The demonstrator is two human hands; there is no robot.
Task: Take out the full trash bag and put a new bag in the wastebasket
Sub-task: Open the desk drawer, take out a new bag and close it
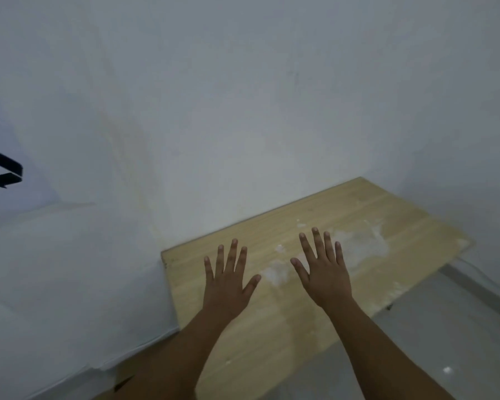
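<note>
My left hand (227,280) and my right hand (324,268) are held out side by side over a light wooden table (300,319), palms down and fingers spread straight. Neither hand holds anything. No wastebasket and no trash bag that I can tell as such is in view. At the far left a white surface with a black recycling-arrow mark (3,171) shows partly, cut off by the frame edge.
A white wall (243,111) fills the upper view, with a corner at the right. White smears (364,241) mark the tabletop. A white sheet-like mass (70,284) lies left of the table. Grey floor (445,342) lies at the lower right.
</note>
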